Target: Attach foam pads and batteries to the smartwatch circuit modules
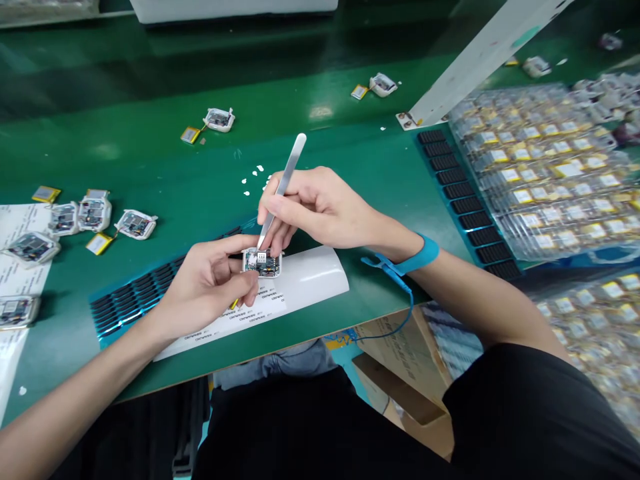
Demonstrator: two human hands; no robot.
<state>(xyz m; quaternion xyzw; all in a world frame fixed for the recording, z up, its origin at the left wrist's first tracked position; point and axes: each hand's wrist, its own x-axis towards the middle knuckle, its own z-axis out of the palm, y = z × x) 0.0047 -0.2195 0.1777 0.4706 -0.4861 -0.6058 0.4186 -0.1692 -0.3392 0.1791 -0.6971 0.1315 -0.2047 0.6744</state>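
Observation:
My left hand (213, 283) grips a small white device housing with an exposed circuit board (265, 262) between thumb and fingers. A bit of yellow, partly hidden, shows below that hand. In my right hand (320, 207) is a pair of metal tweezers (287, 175), held slantwise like a pen. Their tips point down onto the board, near its upper left part; whether they pinch anything is too small to tell. Right fingertips touch or nearly touch the housing's edge. Under both hands lies a white printed sheet of labels (315, 273).
Strips of black pads (135, 293) lie left, with another strip (467, 200) at right. Several similar housings (137, 225) with yellow-edged batteries (99, 243) are scattered about. Clear trays of batteries (545, 173) stand right, beside a white post (480, 60). A blue wrist strap (420, 257) trails a cord over the table edge.

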